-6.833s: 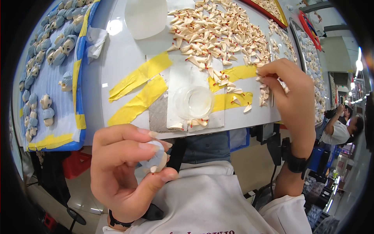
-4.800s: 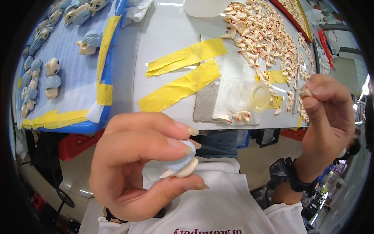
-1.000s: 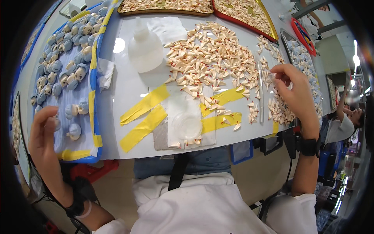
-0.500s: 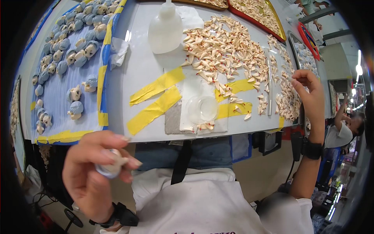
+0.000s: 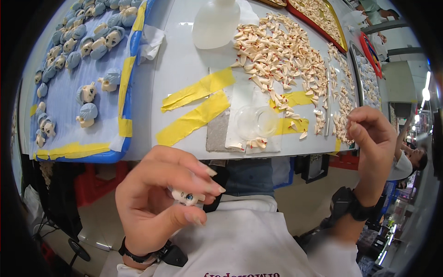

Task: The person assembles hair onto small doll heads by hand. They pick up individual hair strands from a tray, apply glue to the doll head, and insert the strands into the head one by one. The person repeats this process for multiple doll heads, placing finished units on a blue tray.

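My left hand [image 5: 150, 198] is closed around a small doll head [image 5: 188, 197] in front of the table's near edge. The head's pale face has a painted eye, turned up between the fingers and thumb. Above the right end of the table, my right hand [image 5: 376, 141] has its thumb and forefinger pinched together; whatever is between the tips is too small to make out. Close by it are many small cream pointed pieces [image 5: 281, 55] with red tips, spread over the table. A clear round dish [image 5: 253, 122] stands on a taped-down pad, a few such pieces in front of it.
On the left, a blue tray [image 5: 106, 156] edged with yellow tape holds several blue-haired doll heads [image 5: 87, 114]. A translucent bottle [image 5: 216, 25] stands at the back beside white tissue [image 5: 151, 42]. A red-rimmed tray [image 5: 318, 25] holds more pieces. Another person [image 5: 406, 161] sits at far right.
My left hand has moved right with the doll head, whose face has come into view. My right hand has come lower and nearer, still pinched. The view has shifted slightly.
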`<state>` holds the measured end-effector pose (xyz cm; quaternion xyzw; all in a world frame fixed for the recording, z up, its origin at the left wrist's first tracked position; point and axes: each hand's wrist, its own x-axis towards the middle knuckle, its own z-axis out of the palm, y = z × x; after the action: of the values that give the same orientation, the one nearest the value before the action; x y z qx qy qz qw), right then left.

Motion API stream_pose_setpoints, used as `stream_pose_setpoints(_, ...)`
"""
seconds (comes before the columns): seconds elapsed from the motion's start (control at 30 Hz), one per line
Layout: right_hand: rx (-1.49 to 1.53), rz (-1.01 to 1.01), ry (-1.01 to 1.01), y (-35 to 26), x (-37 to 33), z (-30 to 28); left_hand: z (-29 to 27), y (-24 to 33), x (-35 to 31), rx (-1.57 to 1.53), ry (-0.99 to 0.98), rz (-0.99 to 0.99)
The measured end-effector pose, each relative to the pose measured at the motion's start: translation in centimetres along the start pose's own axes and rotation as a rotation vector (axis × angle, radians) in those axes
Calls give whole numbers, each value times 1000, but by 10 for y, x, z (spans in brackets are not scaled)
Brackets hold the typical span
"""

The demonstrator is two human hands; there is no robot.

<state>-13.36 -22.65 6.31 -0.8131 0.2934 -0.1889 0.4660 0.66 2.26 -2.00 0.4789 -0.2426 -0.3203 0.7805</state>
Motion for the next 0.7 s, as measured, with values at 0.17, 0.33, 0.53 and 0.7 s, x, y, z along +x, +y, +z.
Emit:
stream_pose_setpoints(0.17,240,-29,-78,1,-3,20,11,9,5,-95,163,-148)
stream_pose_setpoints(0.33,445,48,-146,-4,2,36,2,4,4,-21,115,-7)
stream_pose_setpoints(0.53,220,-44,-159,-14,13,53,1,4,6,4,124,8)
stream_pose_setpoints(0.7,46,-121,-240,-27,23,58,-16,-4,12,167,-83,227)
